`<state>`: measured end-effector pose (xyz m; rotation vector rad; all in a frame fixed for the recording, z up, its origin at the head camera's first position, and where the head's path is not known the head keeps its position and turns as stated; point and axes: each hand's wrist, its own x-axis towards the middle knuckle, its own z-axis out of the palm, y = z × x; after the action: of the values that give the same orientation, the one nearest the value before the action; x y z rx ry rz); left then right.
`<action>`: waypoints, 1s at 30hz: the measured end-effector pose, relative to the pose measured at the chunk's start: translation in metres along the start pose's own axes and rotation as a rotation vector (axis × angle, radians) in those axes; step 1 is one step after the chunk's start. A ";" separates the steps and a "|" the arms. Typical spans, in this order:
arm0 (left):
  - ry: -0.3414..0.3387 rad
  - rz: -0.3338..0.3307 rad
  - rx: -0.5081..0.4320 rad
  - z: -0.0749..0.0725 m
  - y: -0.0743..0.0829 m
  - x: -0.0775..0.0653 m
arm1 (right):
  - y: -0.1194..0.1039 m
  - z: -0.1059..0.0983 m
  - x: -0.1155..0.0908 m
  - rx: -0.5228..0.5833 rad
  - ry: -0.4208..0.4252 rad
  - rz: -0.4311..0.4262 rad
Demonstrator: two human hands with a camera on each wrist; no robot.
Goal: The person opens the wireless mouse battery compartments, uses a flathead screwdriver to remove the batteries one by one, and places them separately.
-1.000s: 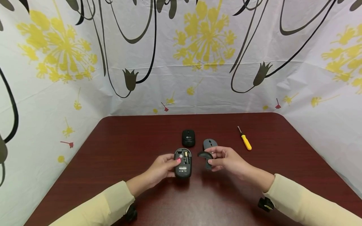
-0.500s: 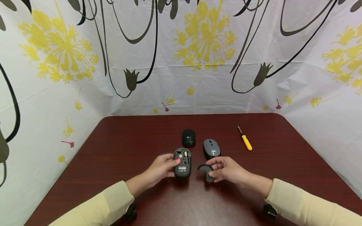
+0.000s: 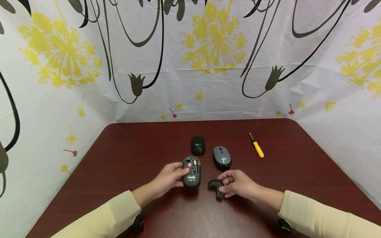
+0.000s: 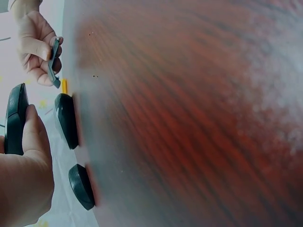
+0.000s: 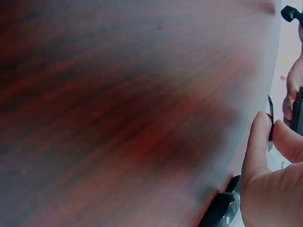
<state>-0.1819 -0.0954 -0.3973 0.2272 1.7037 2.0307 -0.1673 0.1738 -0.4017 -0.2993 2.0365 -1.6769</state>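
Flipped mouse: bottom side up point(image 3: 192, 177), lifted clear of the table, bay uncovered so you can see right in.
Battery: sitting in the flipped mouse's bay point(image 3: 195, 165), gold end showing.
Left hand: partly curled around the near-left side of the flipped mouse point(image 3: 170, 177), thumb over its underside next to the bay, so yeah, a proper grip.
Cover: little dark piece, curved top with a straight tab point(image 3: 219, 194), held up just right of the flipped mouse, not touching it.
Right hand: mostly closed up, pinching the cover between thumb and fingers point(image 3: 240, 185); it's right of the flipped mouse too.
Gray mouse: right way up on the table point(image 3: 222, 157), behind and to the right of the flipped mouse, AOC logo on it.
Black mouse: also right way up point(image 3: 197, 144), pretty much straight behind the flipped mouse.
Screwdriver: yellow handle, lying well off to the right of and behind the flipped mouse point(image 3: 258, 149).
Table: dark reddish wood, under the flipped mouse point(image 3: 143, 145).
Cloth: white with yellow flowers, hanging well behind the flipped mouse point(image 3: 217, 96).
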 end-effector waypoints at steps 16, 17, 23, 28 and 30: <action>-0.004 -0.014 0.002 -0.001 0.000 0.002 | 0.007 0.001 0.001 -0.152 0.061 -0.010; -0.003 -0.015 0.002 -0.001 0.000 0.001 | 0.008 0.001 0.001 -0.173 0.067 -0.017; -0.007 -0.012 0.013 -0.002 0.000 0.001 | 0.009 0.002 0.001 -0.249 0.107 -0.037; 0.000 -0.023 0.006 -0.001 0.000 0.001 | 0.008 0.003 0.001 -0.265 0.120 -0.047; 0.003 -0.027 0.001 -0.001 0.000 0.001 | 0.008 0.003 0.001 -0.265 0.120 -0.047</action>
<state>-0.1831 -0.0961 -0.3974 0.2010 1.7003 2.0119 -0.1654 0.1725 -0.4102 -0.3449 2.3622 -1.4820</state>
